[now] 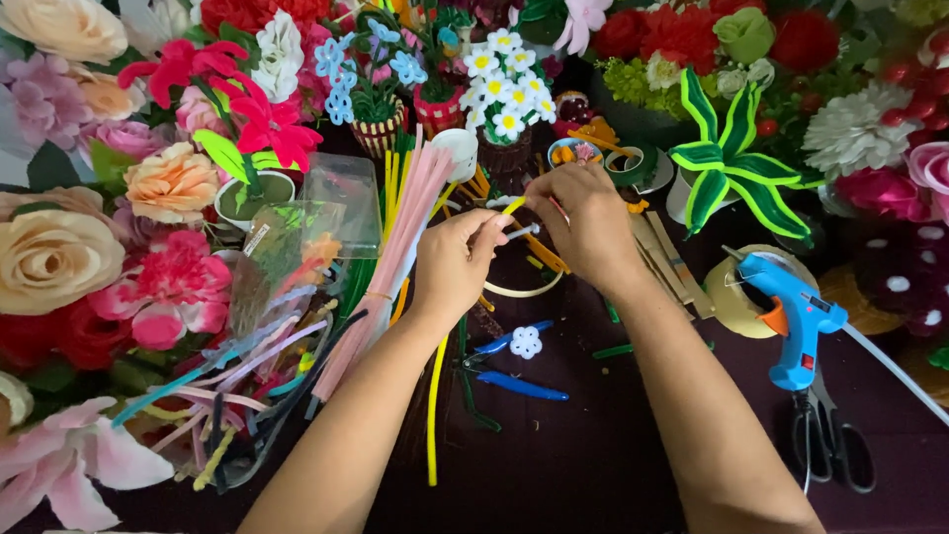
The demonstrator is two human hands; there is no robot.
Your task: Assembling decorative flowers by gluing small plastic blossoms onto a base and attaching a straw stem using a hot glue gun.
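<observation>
Both hands, left [457, 265] and right [585, 229], pinch a yellow stem [432, 415] with fingers closed; it could slip toward six o'clock.

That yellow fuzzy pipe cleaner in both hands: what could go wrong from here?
The long yellow pipe cleaner trails down past the blue-handled pliers and small white pipe-cleaner flower, so a tug from the left hand or right hand might drag them. The blue glue gun rests near the right forearm and could get bumped.
</observation>
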